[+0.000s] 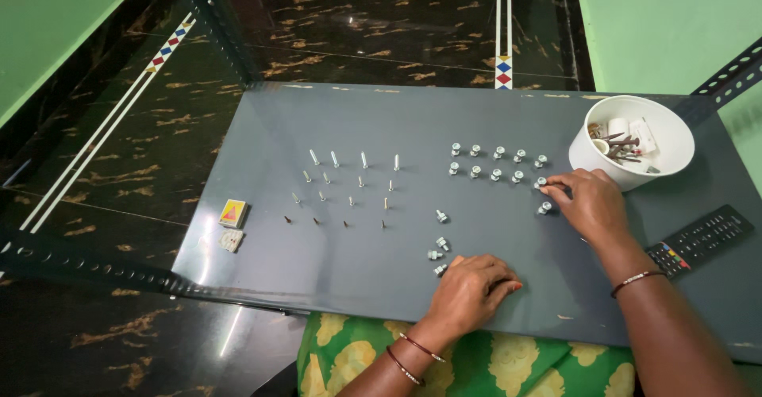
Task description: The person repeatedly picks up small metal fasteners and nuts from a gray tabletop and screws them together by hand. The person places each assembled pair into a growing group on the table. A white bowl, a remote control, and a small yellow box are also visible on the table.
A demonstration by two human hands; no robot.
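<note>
the right hand (591,202) lies on the grey sheet (357,274), fingers narrowed to a pinch on a bolt (540,182) at the right end of the second row of bolts (496,163). one more bolt (544,207) stands just beside the thumb, near side. the two rows sit right of the sheet's middle, just left of the white bowl (675,139), which stands at the far right corner and holds nails and small white pieces.

the left hand (472,290) rests near the sheet's near edge, fingers curled under; whether it holds anything cannot be told. just left of it are three loose bolts (438,256), with a fourth (441,216) a little farther off.

left of middle, screws (349,186) stand in four rows, the far ones longest, the near ones short and dark. a matchbox (232,213) and a small pale block (231,240) lie near the left edge. a black remote (702,238) lies on the right, beside the right wrist. green patterned cloth (476,361) shows below the sheet's near edge.
</note>
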